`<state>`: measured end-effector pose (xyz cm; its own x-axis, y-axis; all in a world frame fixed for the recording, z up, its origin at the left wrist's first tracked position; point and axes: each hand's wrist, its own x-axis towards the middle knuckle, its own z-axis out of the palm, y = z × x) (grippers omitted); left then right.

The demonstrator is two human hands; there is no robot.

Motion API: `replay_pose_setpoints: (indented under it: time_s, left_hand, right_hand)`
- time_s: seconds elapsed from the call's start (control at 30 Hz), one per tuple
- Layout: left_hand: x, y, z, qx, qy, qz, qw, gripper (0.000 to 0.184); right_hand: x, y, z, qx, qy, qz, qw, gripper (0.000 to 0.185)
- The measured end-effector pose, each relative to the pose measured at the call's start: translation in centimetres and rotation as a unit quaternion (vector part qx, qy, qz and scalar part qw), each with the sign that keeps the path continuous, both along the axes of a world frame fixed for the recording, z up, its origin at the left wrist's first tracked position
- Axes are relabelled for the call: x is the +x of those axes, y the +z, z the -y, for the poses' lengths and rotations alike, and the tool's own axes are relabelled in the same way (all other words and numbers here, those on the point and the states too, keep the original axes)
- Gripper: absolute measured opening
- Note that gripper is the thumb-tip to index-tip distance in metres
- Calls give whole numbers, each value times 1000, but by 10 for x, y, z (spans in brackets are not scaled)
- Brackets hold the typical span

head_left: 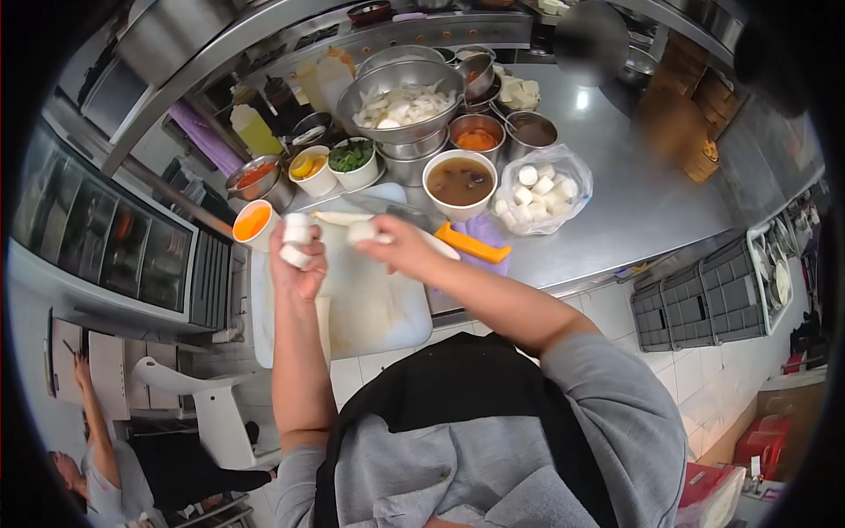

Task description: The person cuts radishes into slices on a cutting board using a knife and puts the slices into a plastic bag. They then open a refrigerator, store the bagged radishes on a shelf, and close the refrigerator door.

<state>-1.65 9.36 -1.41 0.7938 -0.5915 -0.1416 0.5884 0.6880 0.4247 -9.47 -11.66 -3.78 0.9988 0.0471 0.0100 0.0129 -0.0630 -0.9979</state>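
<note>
My left hand [304, 275] is above the cutting board [387, 321], fingers wrapped around several short white cylinders [297, 236] of food. To its right, my right hand [400, 250] pinches another white piece [361, 232], slightly blurred. Under the hands, a long pale item [339, 217] lies at the board's far side; its kind is unclear. Beside my right wrist, an orange handle [473, 243] rests on a purple cloth [484, 231]. A clear plastic bag [576, 207] beyond it holds more white cylinders [539, 189].
Behind the board stand a cup of orange food [253, 222], a tub of chopped greens [352, 156], a bowl of brown liquid [459, 183] and a colander of white slices [404, 104]. A grey crate [704, 290] is at right. Another person [110, 462] is at lower left.
</note>
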Motion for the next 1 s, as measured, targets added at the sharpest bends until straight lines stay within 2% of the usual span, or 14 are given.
replay_pose_setpoints:
  time_s: [0.13,0.23,0.3,0.33,0.47,0.5,0.57,0.6,0.63,0.67,0.7,0.77,0.83,1.0]
  left_hand:
    - [-24,14,94,56,-176,-26,982,36]
    - [-32,8,178,62,-290,-25,955,36]
    - [-43,7,239,125,-243,-50,961,31]
    - [-33,-4,261,83,-310,-40,946,27]
    - [-39,4,326,241,-261,72,932,41]
    - [-40,3,331,240,-263,74,931,41]
    - [-44,-3,336,426,-171,311,832,39]
    - [-47,-6,335,428,-175,311,831,39]
    - [-51,-11,331,543,-58,531,648,39]
    - [-53,-13,328,598,66,695,395,39]
    - [-59,0,326,625,27,695,355,43]
    - [-50,-3,336,637,-73,682,353,37]
    - [-42,-10,349,644,-172,658,350,32]
    - [-26,-22,367,650,-89,640,400,22]
  right_hand:
    - [-39,20,110,-7,-187,85,979,34]
    - [-56,36,187,-131,-312,11,941,40]
    - [-56,30,229,-181,-342,11,922,39]
    - [-55,24,242,-230,-366,9,902,38]
    - [-52,7,270,-260,-404,-39,876,39]
    - [-63,15,270,-331,-387,32,860,39]
    - [-85,29,271,-397,-368,99,835,39]
    - [-96,34,271,-433,-400,129,797,42]
    - [-106,33,272,-466,-430,158,757,45]
    - [-108,19,274,-465,-430,155,758,45]
    - [-108,1,275,-469,-452,93,753,48]
    - [-109,-15,274,-472,-472,33,744,51]
    - [-107,-15,263,-215,-441,-132,862,56]
    - [-87,-6,292,-219,-397,-25,891,42]
